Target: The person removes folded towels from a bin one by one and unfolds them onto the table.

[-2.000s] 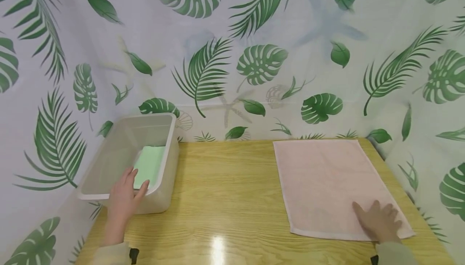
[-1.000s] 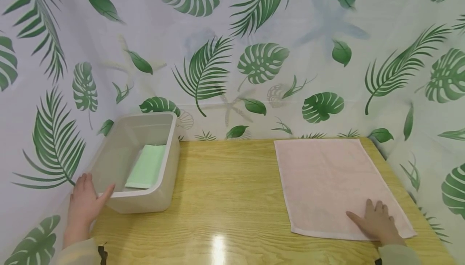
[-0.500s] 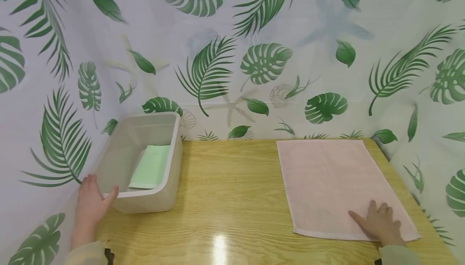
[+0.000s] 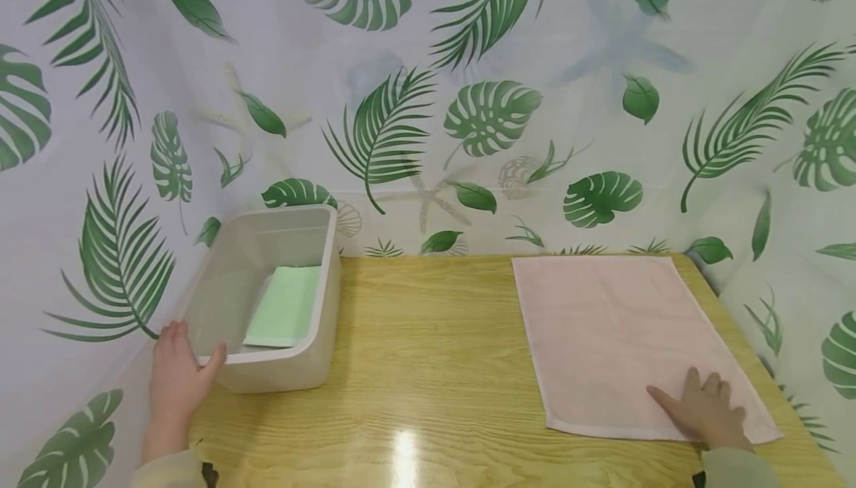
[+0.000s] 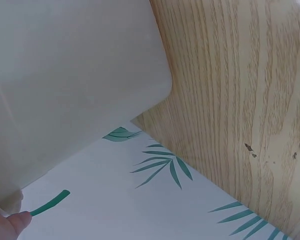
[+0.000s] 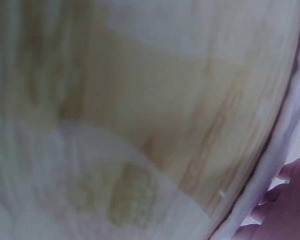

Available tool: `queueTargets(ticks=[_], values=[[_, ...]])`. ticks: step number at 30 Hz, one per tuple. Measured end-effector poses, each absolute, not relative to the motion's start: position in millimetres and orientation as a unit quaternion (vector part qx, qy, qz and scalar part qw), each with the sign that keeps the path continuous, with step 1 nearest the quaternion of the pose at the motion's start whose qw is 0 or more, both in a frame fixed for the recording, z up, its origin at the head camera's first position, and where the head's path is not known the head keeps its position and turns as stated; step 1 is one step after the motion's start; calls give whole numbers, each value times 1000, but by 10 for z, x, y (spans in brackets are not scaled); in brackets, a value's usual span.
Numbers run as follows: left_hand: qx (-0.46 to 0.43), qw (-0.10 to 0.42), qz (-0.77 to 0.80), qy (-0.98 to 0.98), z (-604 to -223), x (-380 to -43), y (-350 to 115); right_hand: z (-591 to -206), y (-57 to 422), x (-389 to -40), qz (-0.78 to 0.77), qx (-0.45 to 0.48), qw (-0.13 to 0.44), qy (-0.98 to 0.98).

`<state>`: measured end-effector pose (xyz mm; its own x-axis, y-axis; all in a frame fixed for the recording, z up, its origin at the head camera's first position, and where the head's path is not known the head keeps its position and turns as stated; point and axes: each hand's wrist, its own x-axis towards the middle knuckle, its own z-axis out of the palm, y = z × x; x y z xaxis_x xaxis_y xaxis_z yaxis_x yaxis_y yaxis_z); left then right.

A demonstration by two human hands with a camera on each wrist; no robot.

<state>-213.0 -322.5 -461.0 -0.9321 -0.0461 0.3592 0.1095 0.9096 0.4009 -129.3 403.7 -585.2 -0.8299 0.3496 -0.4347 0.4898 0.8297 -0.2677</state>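
A grey-white plastic bin point(image 4: 281, 373) stands on the left of the table, with a folded light green towel point(image 4: 284, 306) on its floor. My left hand point(image 4: 175, 380) holds the bin's near left corner, its thumb over the front rim and its fingers along the left side. The left wrist view shows the bin's outer wall point(image 5: 80, 85) and part of the hand at the rim. A pale pink towel point(image 4: 602, 332) lies spread flat on the right. On its near right part rests my right hand point(image 4: 709, 408), fingers spread and thumb out to the left.
The light wood table point(image 4: 428, 339) narrows toward the back and shows a bright reflection near its front. A leaf-patterned sheet point(image 4: 481, 198) closes off the back and both sides, close behind the bin and the pink towel.
My left hand left the green towel's side of the bin and took the near left corner. The bin has since shifted slightly right. My right hand stays on the pink towel.
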Motion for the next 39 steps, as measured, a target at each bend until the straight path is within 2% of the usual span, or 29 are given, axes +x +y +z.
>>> queueTargets(ticks=[8,20,26,32,39], values=[[-31,177,-207,-962,-4624,-2097,-3168,-5802,4012,-1278,-197,219,186,938],[-49,207,-205,-955,-4700,-2063,-3056,-5887,3998,-1260,-182,221,170,943],[-78,195,-183,-960,-4675,-2080,-3104,-5892,3995,-1254,-189,218,168,943],[-121,156,-158,-967,-4560,-2150,-3215,-5874,3991,-1247,-191,215,166,943],[-133,67,-157,-976,-4467,-2240,-3289,-5896,4005,-1246,-191,213,165,944]])
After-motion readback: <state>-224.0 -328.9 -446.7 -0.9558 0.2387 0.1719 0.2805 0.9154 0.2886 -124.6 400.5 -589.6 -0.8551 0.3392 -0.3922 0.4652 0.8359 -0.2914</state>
